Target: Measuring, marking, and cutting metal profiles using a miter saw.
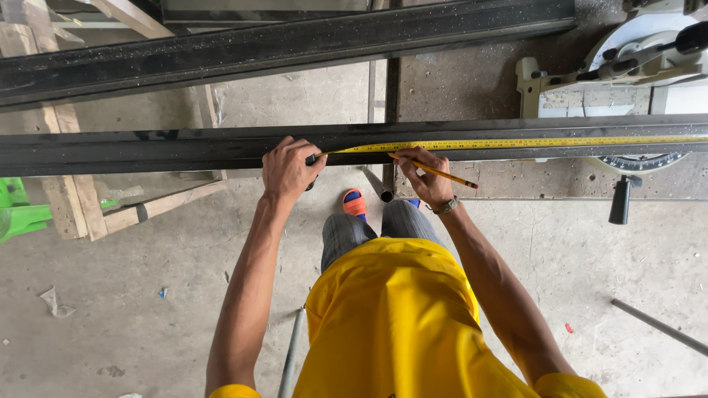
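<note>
A long black metal bar point(147, 147) lies across the view in front of me. A yellow tape measure blade point(516, 143) is stretched along it toward the right. My left hand point(289, 168) grips the black tape measure case at the blade's left end, pressed against the bar. My right hand point(428, 177) holds a yellow pencil point(435, 171) with its tip against the bar just below the tape. A band sits on my right wrist.
A second black bar point(280, 44) lies farther back. A mitre saw point(649, 51) with a black handle point(619, 200) stands at the right. Wooden boards point(74, 199) and green plastic point(18, 214) are on the left. Thin rods point(660, 326) lie on the concrete floor.
</note>
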